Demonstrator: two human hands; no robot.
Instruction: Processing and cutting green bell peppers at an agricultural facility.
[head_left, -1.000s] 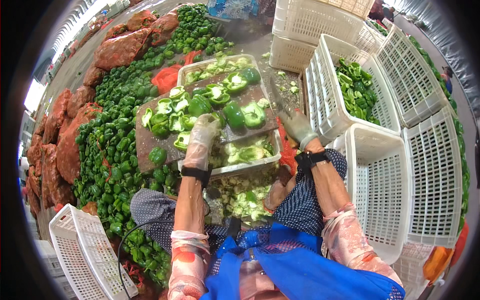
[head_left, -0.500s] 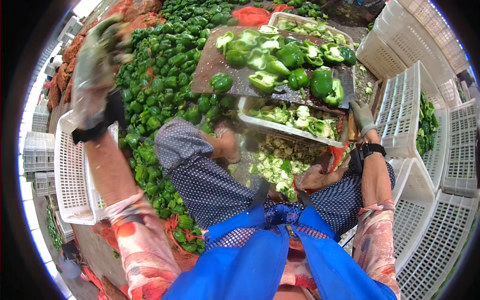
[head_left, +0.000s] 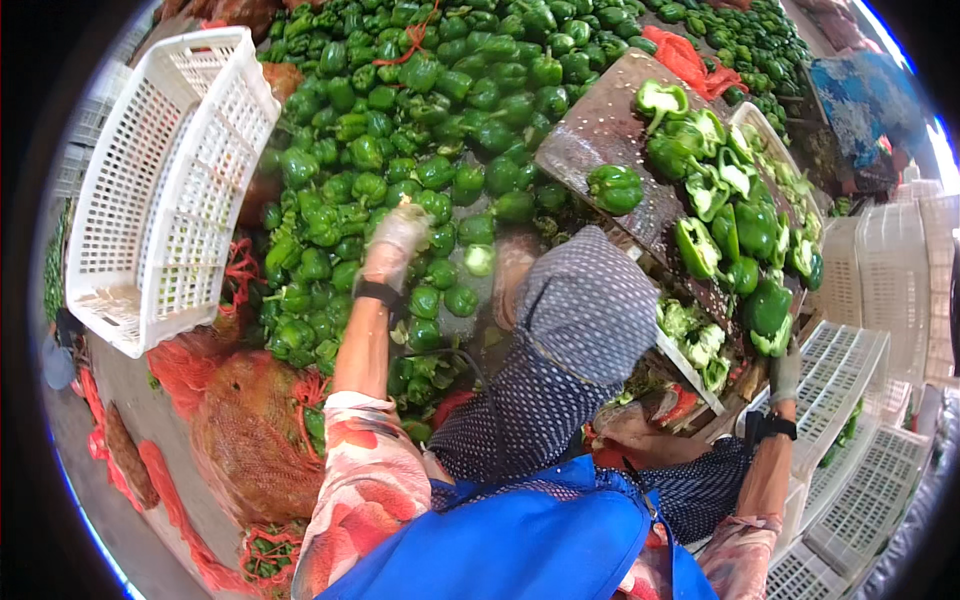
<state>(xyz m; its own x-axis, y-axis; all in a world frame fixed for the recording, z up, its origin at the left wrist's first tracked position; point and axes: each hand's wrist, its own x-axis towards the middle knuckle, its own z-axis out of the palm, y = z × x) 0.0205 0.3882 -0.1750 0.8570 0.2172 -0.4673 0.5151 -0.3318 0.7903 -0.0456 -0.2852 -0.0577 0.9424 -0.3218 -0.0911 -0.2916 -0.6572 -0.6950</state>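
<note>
My left hand (head_left: 400,237), in a pale glove, reaches down into a big pile of green bell peppers (head_left: 365,190). Its fingers are blurred and partly hidden among the peppers. At the right edge of a dark cutting board (head_left: 585,130), my gloved right hand (head_left: 786,375) is closed on a knife, which is mostly hidden from view here. Close beside that hand lies a pepper (head_left: 769,307) with its pale cut flesh showing. Several halved peppers (head_left: 697,247) and whole ones rest along the board, and a single whole pepper (head_left: 615,189) sits apart on its left part.
A white crate (head_left: 190,190) stands at the left. Several more crates (head_left: 845,385) crowd the right side. Under the board is a tray with pale pepper cores (head_left: 690,335). A net sack (head_left: 250,430) lies at lower left. Another person's blue patterned clothing (head_left: 865,105) shows at upper right.
My view has swung left. My left hand has come down from the raised far left onto the pepper pile. My right hand stays at the board's right edge.
</note>
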